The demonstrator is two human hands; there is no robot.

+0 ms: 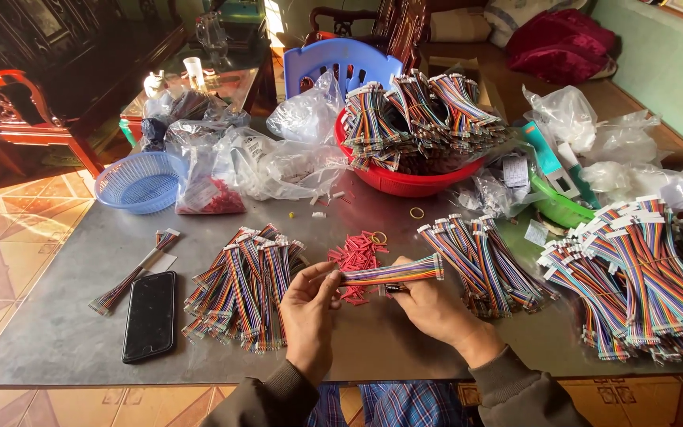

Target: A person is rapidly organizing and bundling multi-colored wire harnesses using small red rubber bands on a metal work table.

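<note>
Both hands hold one flat rainbow ribbon cable level over the grey table. My left hand pinches its left end. My right hand grips it from below near the middle, its white connector end sticking out to the right. Small red connector housings lie scattered just behind the cable. A pile of similar cables lies left of my left hand, another pile right of my right hand.
A black phone and a single cable lie at the left. A red basin heaped with cables stands at the back, beside plastic bags, a blue basket and a green bowl. A large cable heap fills the right.
</note>
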